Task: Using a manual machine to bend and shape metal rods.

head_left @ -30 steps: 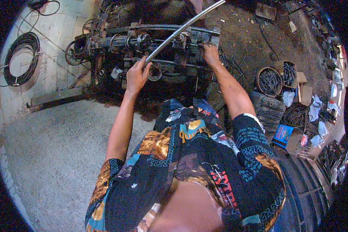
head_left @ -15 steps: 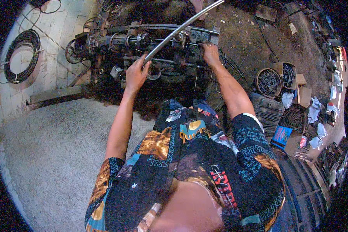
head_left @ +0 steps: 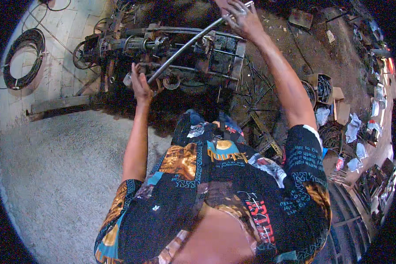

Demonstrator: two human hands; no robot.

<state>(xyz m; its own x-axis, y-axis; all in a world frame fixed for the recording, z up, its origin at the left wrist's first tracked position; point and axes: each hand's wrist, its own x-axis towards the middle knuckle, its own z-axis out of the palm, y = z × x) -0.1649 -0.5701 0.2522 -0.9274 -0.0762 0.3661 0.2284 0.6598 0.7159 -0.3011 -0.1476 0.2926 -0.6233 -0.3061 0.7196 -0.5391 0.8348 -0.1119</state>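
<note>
The metal rod (head_left: 189,45) is held on a slant, its far tip just showing beyond the right hand (head_left: 245,20) and its near end lying right beside the left hand (head_left: 141,87). The rod is clasped by the right hand; the left hand is spread, its fingers apart, and whether its thumb or palm is touched by the rod cannot be told. In this view the dark machine (head_left: 132,45), ahead of the left hand, is crossed by the rod. For steady handling, the near end is best cradled by the left hand before the slant is altered, so that the load is shared. Knocks against the machine are best avoided by both ends being kept lifted.
</note>
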